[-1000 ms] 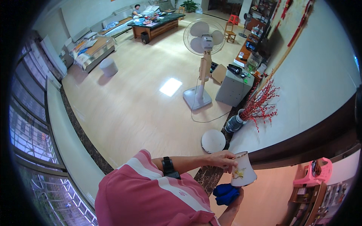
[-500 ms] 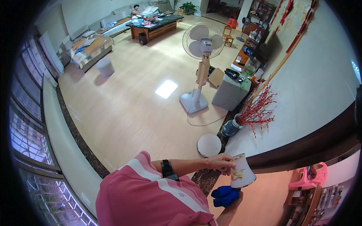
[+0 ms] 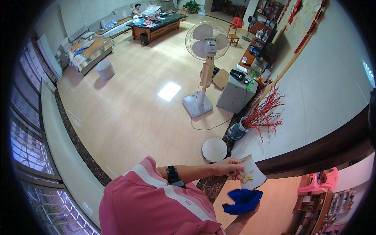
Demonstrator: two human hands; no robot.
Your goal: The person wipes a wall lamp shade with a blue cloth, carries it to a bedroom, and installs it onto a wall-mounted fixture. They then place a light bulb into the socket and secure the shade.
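My left hand (image 3: 230, 168), with a black watch on its wrist, is closed round the handle of a white mug (image 3: 253, 174). The mug is tilted, flares at its ends and carries a yellow-green flower pattern. Just below it my right hand (image 3: 250, 210) holds a bunched blue cloth (image 3: 241, 201), whose upper folds reach the mug's lower edge. Most of the right hand's fingers are hidden by the cloth.
A white round device (image 3: 214, 150) lies on the floor beyond my left arm. Past it stand a vase of red-berried branches (image 3: 237, 131), a grey cabinet (image 3: 237, 96) and a pedestal fan (image 3: 205, 70). A pink chair (image 3: 329, 180) is at right; a person (image 3: 136, 11) sits far back.
The blue cloth has spread wider and shifted right along the mug's lower edge with my right hand. The mug has turned slightly in my left hand.
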